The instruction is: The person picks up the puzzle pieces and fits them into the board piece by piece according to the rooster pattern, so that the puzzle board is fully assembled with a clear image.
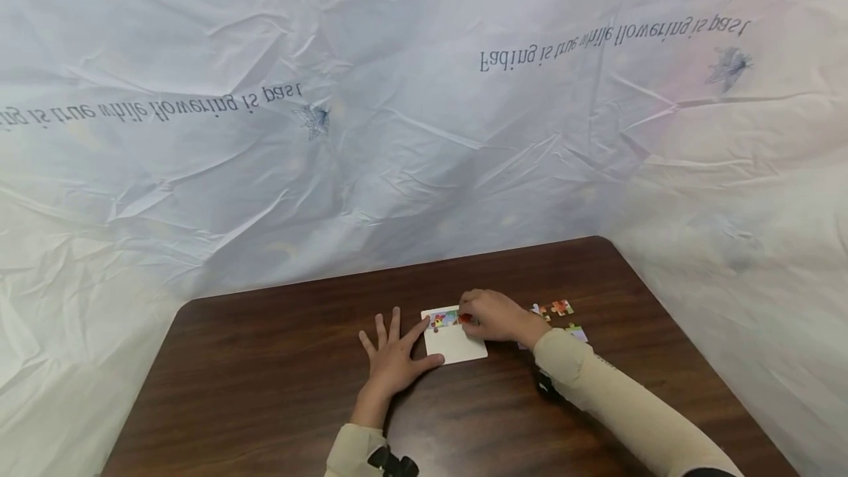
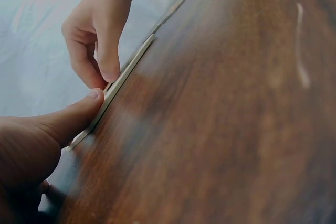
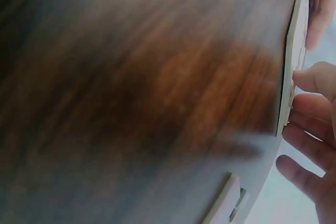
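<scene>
A small white puzzle board (image 1: 457, 346) lies on the brown table, with joined colourful puzzle pieces (image 1: 439, 319) along its far edge. My left hand (image 1: 392, 368) is spread flat at the board's left side, its thumb and index finger touching the edge. At the far right corner of the board, my right hand (image 1: 492, 315) pinches a reddish puzzle piece (image 1: 466, 319), mostly hidden under the fingers. The left wrist view shows the left thumb (image 2: 86, 106) against the thin board edge (image 2: 128, 72). In the right wrist view, the right fingertips (image 3: 304, 80) are down at the board's surface.
Right of the board lie several loose puzzle pieces (image 1: 562, 307), some partly covered by the right forearm (image 1: 616, 389). The wooden table (image 1: 265, 374) has a rounded far edge, and a wrinkled printed sheet (image 1: 397, 131) hangs behind and beside it.
</scene>
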`<state>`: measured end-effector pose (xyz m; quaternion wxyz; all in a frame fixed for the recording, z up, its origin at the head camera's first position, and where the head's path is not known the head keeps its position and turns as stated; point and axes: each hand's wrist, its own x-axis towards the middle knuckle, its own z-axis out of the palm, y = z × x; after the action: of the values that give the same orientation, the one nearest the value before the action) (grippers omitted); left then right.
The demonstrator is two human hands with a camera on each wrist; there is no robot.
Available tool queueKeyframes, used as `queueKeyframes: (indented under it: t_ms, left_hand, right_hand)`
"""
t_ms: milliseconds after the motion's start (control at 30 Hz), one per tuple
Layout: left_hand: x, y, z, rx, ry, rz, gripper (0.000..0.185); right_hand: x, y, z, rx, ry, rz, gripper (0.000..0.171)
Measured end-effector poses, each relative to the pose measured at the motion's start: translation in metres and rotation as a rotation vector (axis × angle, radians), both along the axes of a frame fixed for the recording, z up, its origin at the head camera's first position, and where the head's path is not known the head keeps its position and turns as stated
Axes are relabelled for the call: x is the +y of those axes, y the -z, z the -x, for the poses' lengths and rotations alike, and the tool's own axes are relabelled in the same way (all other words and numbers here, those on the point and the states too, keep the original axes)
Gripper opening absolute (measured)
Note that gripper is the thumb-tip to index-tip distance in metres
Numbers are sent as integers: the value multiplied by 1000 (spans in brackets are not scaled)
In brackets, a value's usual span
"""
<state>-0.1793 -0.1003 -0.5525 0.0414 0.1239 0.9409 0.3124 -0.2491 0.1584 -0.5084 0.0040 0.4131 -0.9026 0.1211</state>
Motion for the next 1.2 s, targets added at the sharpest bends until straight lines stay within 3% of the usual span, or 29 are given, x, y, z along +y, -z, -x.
queueKeyframes:
  t_ms: [467, 767, 933, 1200]
  left_hand:
    - [1, -1, 2, -2, 1, -6, 86]
    - [2, 1, 1, 0, -3, -11, 90]
    - [2, 2, 0, -2, -9, -8, 91]
    - [1, 0, -1, 10, -9, -18, 90]
  right_hand:
    - [-1, -9, -4, -135, 59, 17, 24]
    - [2, -10, -3, -176, 104, 74, 28]
    - [18, -12, 0, -151, 166, 107, 26]
    - [59, -21, -4, -111, 222, 44, 23]
